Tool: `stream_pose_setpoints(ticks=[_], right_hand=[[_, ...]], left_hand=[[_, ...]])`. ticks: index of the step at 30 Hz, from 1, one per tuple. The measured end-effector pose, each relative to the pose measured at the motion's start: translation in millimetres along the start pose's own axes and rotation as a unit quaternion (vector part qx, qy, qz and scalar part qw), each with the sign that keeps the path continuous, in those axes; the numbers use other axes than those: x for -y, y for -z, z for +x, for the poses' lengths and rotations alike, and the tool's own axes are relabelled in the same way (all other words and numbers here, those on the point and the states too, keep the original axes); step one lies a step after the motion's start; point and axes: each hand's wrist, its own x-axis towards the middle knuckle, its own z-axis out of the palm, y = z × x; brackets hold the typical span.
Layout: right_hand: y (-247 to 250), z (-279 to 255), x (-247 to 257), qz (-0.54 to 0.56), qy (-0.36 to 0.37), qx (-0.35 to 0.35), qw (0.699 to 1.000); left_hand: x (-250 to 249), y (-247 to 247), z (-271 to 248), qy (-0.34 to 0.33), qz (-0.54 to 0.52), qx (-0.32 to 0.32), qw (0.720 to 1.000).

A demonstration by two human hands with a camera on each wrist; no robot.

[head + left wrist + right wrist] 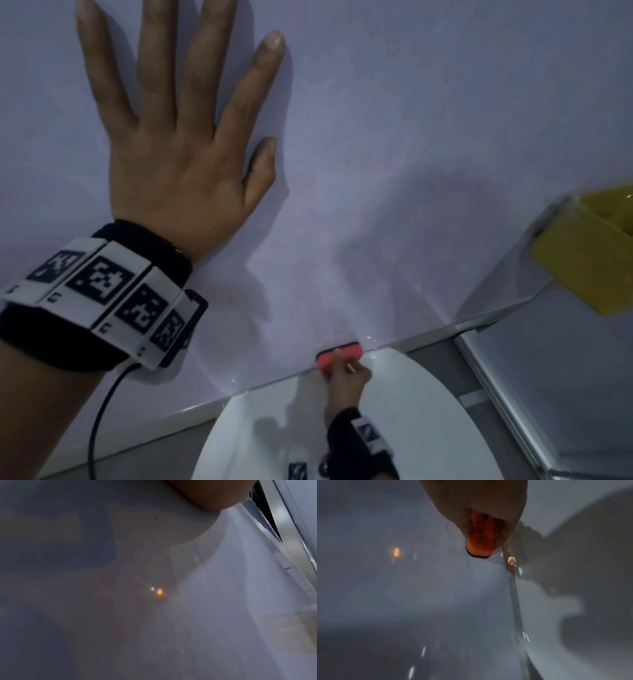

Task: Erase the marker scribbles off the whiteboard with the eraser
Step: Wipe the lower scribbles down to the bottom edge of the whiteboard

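Note:
The whiteboard (394, 137) fills most of the head view; its surface looks pale with no clear marker lines, only faint smudges. My left hand (178, 137) lies flat on it at the upper left, fingers spread and straight. My right hand (346, 373) grips a red eraser (337, 358) with a black felt edge against the board's bottom edge. In the right wrist view the eraser (480, 545) sits between thumb and fingers, its felt touching the whiteboard (402, 588). The left wrist view shows only the blurred board (102, 588) and the heel of my hand (211, 493).
A round white table (411, 428) stands below the board's bottom edge. The board's metal frame (445, 330) runs along the bottom, with a metal rail (507, 404) to the right. A yellow object (589, 246) juts in at the right edge.

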Motion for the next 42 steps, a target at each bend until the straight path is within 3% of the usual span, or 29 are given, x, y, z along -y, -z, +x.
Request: stream_pose_setpoints(ticks=[1, 3, 5, 8, 13, 20, 24, 30, 35, 38, 40, 42], right_hand=[[-6.5, -16.5, -11.4, 0.003, -0.006, 0.03, 1.0], [-12.2, -31.6, -11.0, 0.009, 0.015, 0.024, 1.0], [-15.3, -34.0, 14.6, 0.018, 0.089, -0.015, 0.996], [-19.3, -33.5, 41.0, 0.049, 0.18, -0.01, 0.982], [-10.1, -24.3, 9.6, 0.022, 0.075, -0.037, 0.996], [-25.3, -44.2, 13.1, 0.018, 0.146, 0.003, 0.989], [-18.0, -33.3, -3.6, 0.039, 0.033, -0.036, 0.998], [-26.5, -36.7, 0.9, 0.038, 0.098, -0.015, 0.994], [-16.5, -26.5, -4.2, 0.055, 0.043, -0.027, 0.997], [-23.2, -28.9, 4.5, 0.05, 0.105, -0.006, 0.993], [-19.5, -23.4, 8.3, 0.03, 0.121, -0.018, 0.992], [-9.9, -5.7, 9.8, 0.032, 0.09, -0.055, 0.994]], left_hand=[[0.0, 0.4, 0.5, -0.001, -0.001, 0.0, 1.0], [-0.2, 1.0, 1.0, -0.005, -0.004, 0.008, 1.0], [-1.3, 0.7, 0.6, -0.007, -0.013, 0.011, 1.0], [-2.1, 0.2, 1.6, 0.002, -0.015, 0.015, 1.0], [-0.2, -1.1, 0.9, -0.002, -0.032, 0.014, 0.999], [-1.2, -1.9, 1.0, 0.006, -0.04, 0.017, 0.999], [-2.3, -1.3, 2.4, -0.007, -0.008, 0.01, 1.0], [-0.9, -2.9, 2.1, -0.002, -0.01, 0.016, 1.0], [-3.0, -0.6, 0.1, 0.0, -0.007, 0.021, 1.0], [-2.0, -1.0, 1.0, 0.004, -0.012, 0.026, 1.0], [-1.1, -0.3, 1.0, 0.016, -0.036, 0.036, 0.999], [-0.7, 0.5, 0.7, 0.017, -0.046, 0.037, 0.998]])
